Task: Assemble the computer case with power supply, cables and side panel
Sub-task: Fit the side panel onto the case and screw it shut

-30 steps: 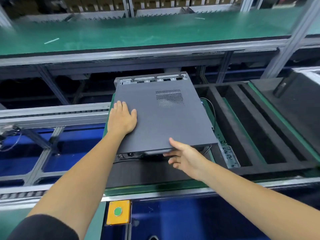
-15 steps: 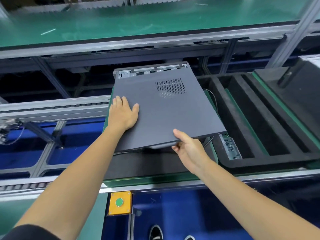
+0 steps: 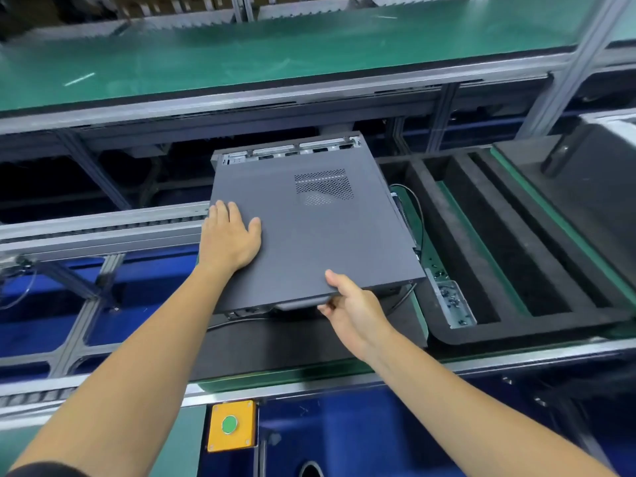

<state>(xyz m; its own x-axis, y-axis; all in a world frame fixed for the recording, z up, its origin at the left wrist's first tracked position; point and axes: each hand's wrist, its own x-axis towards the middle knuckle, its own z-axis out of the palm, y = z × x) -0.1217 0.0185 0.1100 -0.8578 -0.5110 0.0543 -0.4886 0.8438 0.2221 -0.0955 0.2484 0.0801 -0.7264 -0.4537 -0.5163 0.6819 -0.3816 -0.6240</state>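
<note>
Right hand (image 3: 354, 313) pinching side panel (image 3: 309, 232) near edge, left hand (image 3: 229, 241) flat on top

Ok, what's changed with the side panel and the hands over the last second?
The right hand went from open fingers at the near edge of the side panel to a grip on its handle lip, thumb on top and fingers under. The panel's near right corner has swung slightly right over the case. The left hand stayed flat on the panel's left part; the screw tray did not move.
</note>
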